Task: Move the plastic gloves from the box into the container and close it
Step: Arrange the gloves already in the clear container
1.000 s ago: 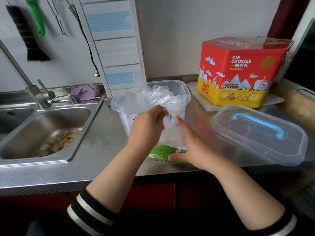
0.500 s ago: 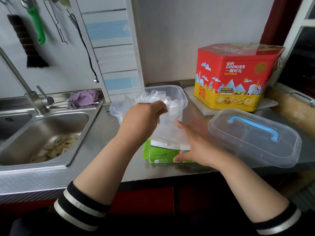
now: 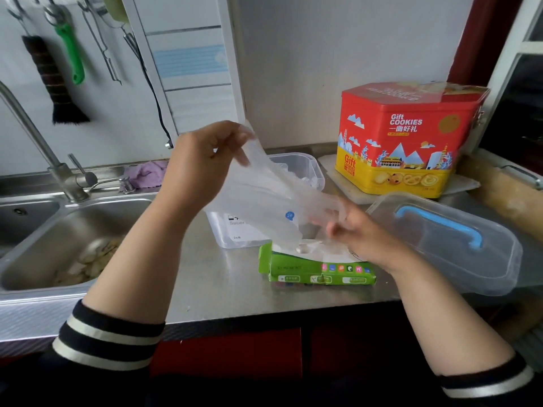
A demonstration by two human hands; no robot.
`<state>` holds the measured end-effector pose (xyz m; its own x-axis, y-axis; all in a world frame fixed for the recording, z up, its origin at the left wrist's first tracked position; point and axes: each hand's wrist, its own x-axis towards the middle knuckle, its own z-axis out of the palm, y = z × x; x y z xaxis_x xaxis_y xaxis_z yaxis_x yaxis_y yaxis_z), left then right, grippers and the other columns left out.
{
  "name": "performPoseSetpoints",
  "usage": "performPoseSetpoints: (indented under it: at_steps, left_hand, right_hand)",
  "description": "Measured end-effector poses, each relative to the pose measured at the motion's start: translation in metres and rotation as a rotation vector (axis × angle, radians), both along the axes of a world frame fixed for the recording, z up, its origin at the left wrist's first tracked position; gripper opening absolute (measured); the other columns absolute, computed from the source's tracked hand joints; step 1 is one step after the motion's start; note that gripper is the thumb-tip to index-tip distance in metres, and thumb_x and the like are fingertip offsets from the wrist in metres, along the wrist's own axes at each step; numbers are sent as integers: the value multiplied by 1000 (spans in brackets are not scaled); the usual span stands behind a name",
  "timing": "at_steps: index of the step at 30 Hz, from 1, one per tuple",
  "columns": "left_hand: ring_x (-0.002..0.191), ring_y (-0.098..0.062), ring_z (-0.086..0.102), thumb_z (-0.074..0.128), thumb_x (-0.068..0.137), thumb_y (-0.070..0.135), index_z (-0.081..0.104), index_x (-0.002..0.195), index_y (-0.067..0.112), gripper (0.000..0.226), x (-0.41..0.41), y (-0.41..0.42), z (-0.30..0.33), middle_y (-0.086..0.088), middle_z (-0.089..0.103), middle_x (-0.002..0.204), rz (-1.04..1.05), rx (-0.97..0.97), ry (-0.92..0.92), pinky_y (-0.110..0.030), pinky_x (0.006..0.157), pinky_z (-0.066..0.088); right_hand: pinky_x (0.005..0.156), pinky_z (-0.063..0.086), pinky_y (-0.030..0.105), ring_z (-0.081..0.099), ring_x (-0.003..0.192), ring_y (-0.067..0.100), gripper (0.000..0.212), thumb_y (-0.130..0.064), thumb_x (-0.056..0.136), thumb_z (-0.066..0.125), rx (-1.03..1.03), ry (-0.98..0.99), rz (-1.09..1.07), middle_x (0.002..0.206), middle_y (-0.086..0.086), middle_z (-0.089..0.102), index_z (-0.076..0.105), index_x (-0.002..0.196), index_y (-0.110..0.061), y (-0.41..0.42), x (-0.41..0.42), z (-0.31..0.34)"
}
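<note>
My left hand (image 3: 202, 163) is raised above the clear plastic container (image 3: 305, 168) and pinches the top of a clear plastic glove (image 3: 264, 198). The glove stretches down to the green glove box (image 3: 311, 271), which lies on the steel counter in front of the container. My right hand (image 3: 361, 233) rests on the top of the box and grips the lower end of the glove. More crumpled gloves lie inside the container. The clear lid (image 3: 458, 245) with its blue handle lies on the counter to the right, off the container.
A red and yellow cookie tin (image 3: 408, 136) stands at the back right. To the left is a steel sink (image 3: 44, 245) with scraps in it, a tap (image 3: 35, 142) and a purple cloth (image 3: 145, 173). A brush (image 3: 51, 80) and utensils hang on the wall.
My left hand has risen well above the container, drawing a glove up out of the box. My right hand has curled onto the glove's lower end at the box top.
</note>
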<state>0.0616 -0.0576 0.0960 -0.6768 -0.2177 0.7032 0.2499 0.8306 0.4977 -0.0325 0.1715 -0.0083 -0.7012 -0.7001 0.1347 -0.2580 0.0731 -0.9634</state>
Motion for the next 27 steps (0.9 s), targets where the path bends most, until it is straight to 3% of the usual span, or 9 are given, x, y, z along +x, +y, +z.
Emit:
performPoseSetpoints:
  at_steps: [2, 4, 8, 12, 17, 19, 22, 25, 27]
  left_hand:
    - [53, -3, 52, 50, 100, 20, 69, 99, 25, 19, -5, -5, -2, 26, 67, 67, -55, 82, 40, -11, 51, 37]
    - [39, -3, 43, 49, 102, 21, 66, 100, 25, 18, -10, -13, -6, 21, 68, 66, -90, 169, 75, -14, 40, 35]
    - [34, -9, 44, 47, 102, 19, 60, 102, 29, 17, -20, -30, -12, 13, 69, 68, -81, 266, 142, -18, 38, 36]
    - [45, -12, 53, 48, 100, 10, 48, 120, 23, 24, -29, -41, -15, 2, 67, 78, -93, 292, 150, -15, 46, 39]
    - [47, -16, 59, 48, 99, 11, 33, 111, 23, 22, -53, -53, -16, 2, 68, 83, 50, 339, -27, -29, 53, 45]
    - [45, -25, 56, 47, 98, 13, 32, 106, 20, 19, -64, -60, -20, 2, 67, 83, 174, 220, -112, -35, 55, 47]
    - [61, -30, 57, 41, 95, 9, 40, 103, 20, 14, -75, -69, -26, -1, 68, 89, 340, -18, -267, -39, 63, 49]
    - [78, -29, 52, 38, 90, 1, 55, 96, 19, 25, -83, -72, -31, -7, 63, 96, 432, -167, -415, -35, 63, 40]
    - [84, -27, 52, 39, 86, -4, 60, 93, 19, 33, -89, -72, -33, -7, 61, 104, 462, -242, -538, -33, 67, 39]
  right_hand:
    - [94, 52, 31, 66, 110, 19, 107, -82, 48, 70, -163, -77, -59, 123, 3, 65, 45, 133, -22, -2, 4, 13]
    - [82, 56, 35, 72, 89, 21, 77, -61, 65, 73, -312, -137, -135, 103, 1, 73, 53, 125, -17, -6, 6, 26]
    - [62, 52, 22, 67, 72, 8, 30, -14, 87, 64, -508, -138, -286, 84, -3, 73, 57, 116, -20, -13, 0, 52]
    - [67, 51, 20, 61, 74, 4, 36, 8, 90, 56, -618, 109, -349, 95, -2, 66, 59, 108, -23, -20, -10, 77]
    - [67, 50, 22, 59, 71, -2, 27, 3, 92, 56, -439, 356, -503, 94, -7, 66, 64, 96, -23, -47, -46, 80]
    - [78, 51, 25, 60, 82, 2, 35, 9, 90, 47, -244, 341, -538, 108, -5, 64, 63, 109, -16, -59, -64, 75]
    - [90, 39, 17, 49, 110, 9, 57, 16, 84, 35, -73, 362, -617, 132, 2, 51, 57, 125, -17, -66, -71, 67]
    - [96, 38, 21, 50, 114, 15, 57, 17, 77, 35, -111, 621, -620, 125, 5, 54, 64, 115, -15, -68, -64, 60]
    - [97, 42, 29, 55, 110, 20, 43, 5, 81, 40, -136, 808, -502, 114, 5, 62, 69, 107, -13, -71, -59, 56]
